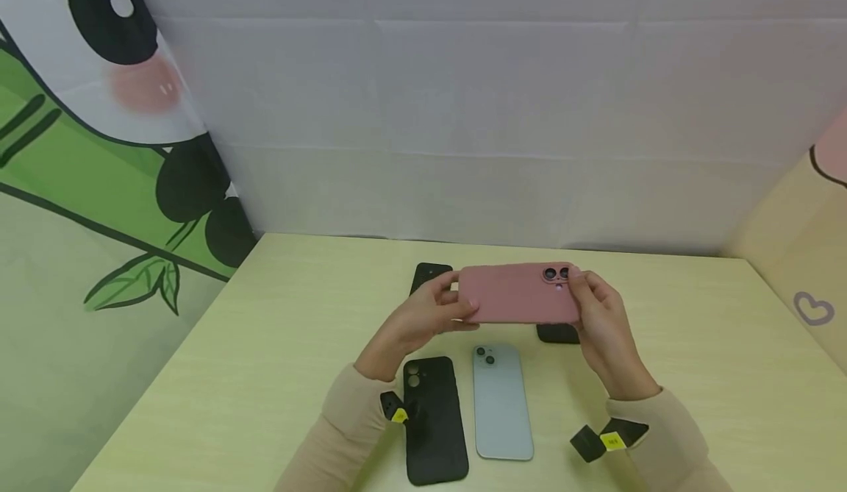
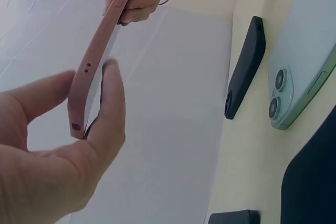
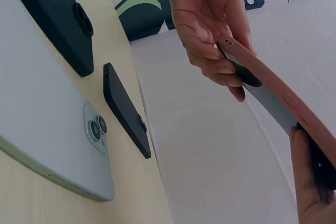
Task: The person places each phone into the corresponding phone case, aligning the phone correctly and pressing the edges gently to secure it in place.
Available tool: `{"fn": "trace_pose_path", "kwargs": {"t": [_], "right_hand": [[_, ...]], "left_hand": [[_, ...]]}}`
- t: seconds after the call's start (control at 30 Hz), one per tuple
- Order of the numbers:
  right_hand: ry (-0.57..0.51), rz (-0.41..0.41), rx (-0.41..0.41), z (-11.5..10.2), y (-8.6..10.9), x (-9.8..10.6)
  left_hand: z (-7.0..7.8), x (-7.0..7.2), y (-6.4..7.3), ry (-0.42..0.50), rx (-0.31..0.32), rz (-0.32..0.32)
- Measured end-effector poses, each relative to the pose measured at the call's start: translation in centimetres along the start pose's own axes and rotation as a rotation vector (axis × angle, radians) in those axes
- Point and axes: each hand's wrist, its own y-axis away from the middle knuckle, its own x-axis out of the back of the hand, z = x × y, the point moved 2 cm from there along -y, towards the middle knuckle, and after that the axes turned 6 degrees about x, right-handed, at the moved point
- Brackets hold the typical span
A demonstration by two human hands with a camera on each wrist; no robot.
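Note:
A phone in a pink case (image 1: 512,295) is raised over the table, long side level, its back and two lenses towards the head camera. My left hand (image 1: 430,308) pinches one end, thumb on the back and fingers on the screen side. My right hand (image 1: 602,323) pinches the camera end, thumb beside the lenses. In the left wrist view, the case's edge (image 2: 97,56) runs between thumb and fingers. The right wrist view shows the screen (image 3: 270,103) as a pale reflection. Below lies a light blue phone (image 1: 501,400), beside a black phone case (image 1: 433,418).
Another black phone or case (image 1: 430,273) lies further back, partly hidden by my left hand. A further black one (image 1: 558,333) sits beneath the pink phone. The pale wooden table (image 1: 278,359) meets a white backdrop (image 1: 463,109) and printed side panels.

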Motion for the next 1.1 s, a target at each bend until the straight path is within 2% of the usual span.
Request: {"fn": "trace_pose_path", "kwargs": {"t": [0.1, 0.37, 0.7, 0.83, 1.0, 1.1], "right_hand": [[-0.008, 0.001, -0.014, -0.1, 0.0, 0.1], [-0.001, -0.036, -0.012, 0.1, -0.2, 0.2], [0.197, 0.021, 0.085, 0.4, -0.4, 0.6], [0.241, 0.053, 0.134, 0.4, -0.4, 0.6], [0.235, 0.134, 0.226, 0.1, -0.2, 0.5], [0.183, 0.16, 0.258, 0.0, -0.1, 0.6]], "left_hand": [[0.1, 0.0, 0.2, -0.024, -0.025, -0.058], [0.7, 0.1, 0.7, -0.051, -0.089, -0.008], [1.0, 0.2, 0.9, -0.05, -0.108, -0.016], [1.0, 0.2, 0.8, -0.059, -0.109, -0.014], [1.1, 0.2, 0.9, -0.08, -0.104, -0.022], [1.2, 0.2, 1.0, -0.092, -0.105, -0.034]]}}
